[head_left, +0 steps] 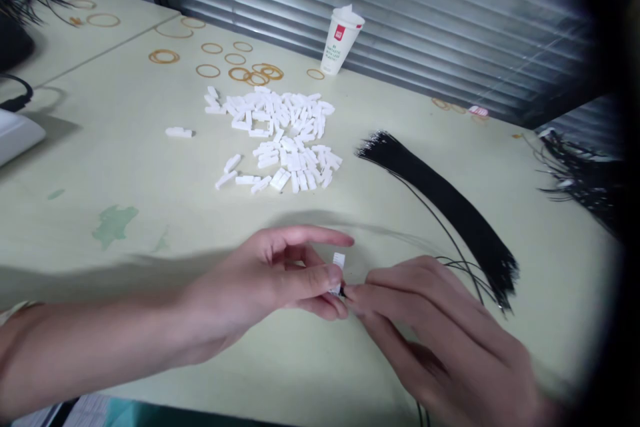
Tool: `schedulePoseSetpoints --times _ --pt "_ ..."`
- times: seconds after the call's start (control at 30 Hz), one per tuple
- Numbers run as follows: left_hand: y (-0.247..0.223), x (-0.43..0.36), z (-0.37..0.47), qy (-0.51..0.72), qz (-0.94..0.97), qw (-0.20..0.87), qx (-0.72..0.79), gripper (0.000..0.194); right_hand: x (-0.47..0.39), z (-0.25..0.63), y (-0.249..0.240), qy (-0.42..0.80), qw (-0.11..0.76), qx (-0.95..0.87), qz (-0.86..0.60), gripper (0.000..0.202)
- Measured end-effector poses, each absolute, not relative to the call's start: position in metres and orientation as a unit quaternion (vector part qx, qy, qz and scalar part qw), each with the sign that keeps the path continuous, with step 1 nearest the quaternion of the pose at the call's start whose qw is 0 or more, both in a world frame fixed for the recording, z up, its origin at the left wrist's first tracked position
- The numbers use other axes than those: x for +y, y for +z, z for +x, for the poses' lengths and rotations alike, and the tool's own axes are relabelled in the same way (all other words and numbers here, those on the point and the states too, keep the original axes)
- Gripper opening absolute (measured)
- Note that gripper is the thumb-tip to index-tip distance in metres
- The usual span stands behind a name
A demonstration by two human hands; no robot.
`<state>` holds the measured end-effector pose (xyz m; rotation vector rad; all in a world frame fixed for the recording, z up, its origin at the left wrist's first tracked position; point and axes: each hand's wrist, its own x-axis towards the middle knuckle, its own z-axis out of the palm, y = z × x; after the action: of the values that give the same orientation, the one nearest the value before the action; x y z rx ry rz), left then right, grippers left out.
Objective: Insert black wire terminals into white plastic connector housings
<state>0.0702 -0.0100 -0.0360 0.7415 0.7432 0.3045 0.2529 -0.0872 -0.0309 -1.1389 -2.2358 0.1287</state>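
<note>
A small white plastic connector housing point(339, 259) is pinched between the thumb and fingers of my left hand point(295, 273), with the index finger stretched out above it. Close against its lower end, my right hand point(425, 320) pinches the end of a thin black wire point(343, 291). Whether the wire tip sits inside the housing I cannot tell. Black wire also hangs below my right hand. Beyond the hands lies a loose heap of white connector housings point(295, 160). To the right rests a thick bundle of black wires point(440, 193) with a few strands apart from it.
Several rubber bands point(257, 73) lie behind the heap, near a white paper cup point(342, 40) by the window blinds. One housing point(179, 132) lies alone at left. More black wires point(585, 173) are at the right edge, and a white object point(20, 137) is at the left edge.
</note>
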Motion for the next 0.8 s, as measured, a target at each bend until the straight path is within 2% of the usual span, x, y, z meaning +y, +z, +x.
schedulePoseSetpoints --times 0.23,0.47,0.8 --pt "-0.031 -0.005 0.069 0.094 0.330 0.880 0.328 0.019 -0.077 0.249 -0.023 0.066 0.352 -0.794 -0.491 0.016" --pt "-0.031 -0.005 0.069 0.090 0.350 0.877 0.316 0.013 -0.077 0.246 -0.027 0.121 0.362 -0.782 -0.493 0.015" --pt "-0.041 -0.010 0.068 0.110 0.403 0.851 0.318 0.009 -0.077 0.243 -0.028 0.126 0.342 -0.821 -0.440 0.017"
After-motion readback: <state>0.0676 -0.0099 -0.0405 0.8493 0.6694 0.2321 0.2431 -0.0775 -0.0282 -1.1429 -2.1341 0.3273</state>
